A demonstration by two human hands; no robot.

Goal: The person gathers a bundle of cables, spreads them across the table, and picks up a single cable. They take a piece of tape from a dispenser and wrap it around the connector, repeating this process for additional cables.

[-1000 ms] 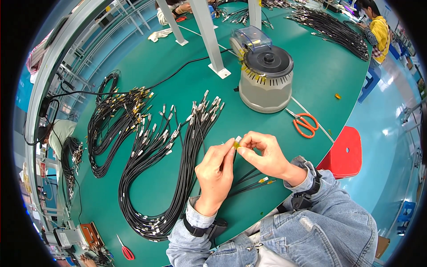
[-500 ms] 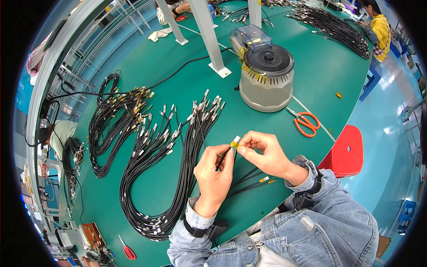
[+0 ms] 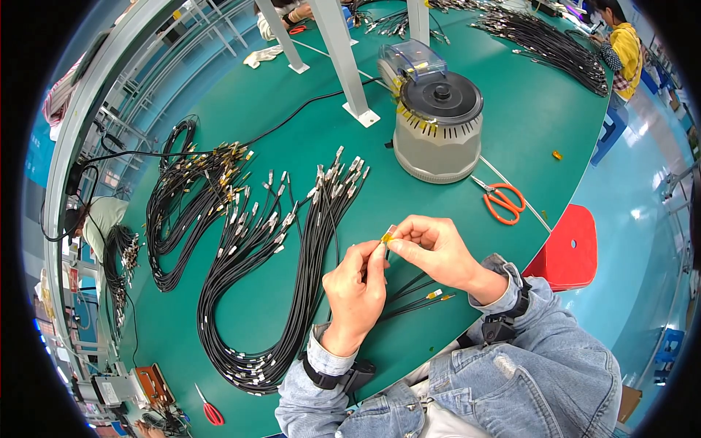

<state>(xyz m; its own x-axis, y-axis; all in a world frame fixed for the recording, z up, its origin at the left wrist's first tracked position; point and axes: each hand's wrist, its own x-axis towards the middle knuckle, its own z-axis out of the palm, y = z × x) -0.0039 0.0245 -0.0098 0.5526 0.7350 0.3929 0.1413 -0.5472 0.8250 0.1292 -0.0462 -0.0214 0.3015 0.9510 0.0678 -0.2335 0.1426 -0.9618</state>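
Note:
My left hand [image 3: 355, 292] is closed, thumb and forefinger pinching a thin black cable just below its tip. At that tip is a pale connector [image 3: 392, 228] with a piece of yellow tape [image 3: 386, 238] around or against it. My right hand [image 3: 438, 252] pinches the tape from the other side, and the two hands' fingertips nearly meet. Most of the held cable is hidden by my left hand. Under my hands lie a few loose black cables [image 3: 409, 308] with pale and yellow ends. To the left, a large bundle of black cables [image 3: 212, 314] curves in a U.
Beyond my hands stands a grey round tape dispenser [image 3: 438, 150] with a black top. Orange-handled scissors [image 3: 488, 187] lie beside it; red-handled scissors [image 3: 212, 415] lie lower left. More cable bundles [image 3: 164, 255] sit farther left. A red stool [image 3: 569, 248] stands right of the table.
My left fingers have shifted up and slightly right, closer to the connector and my right fingertips. The black length that showed between my left fingers is now covered.

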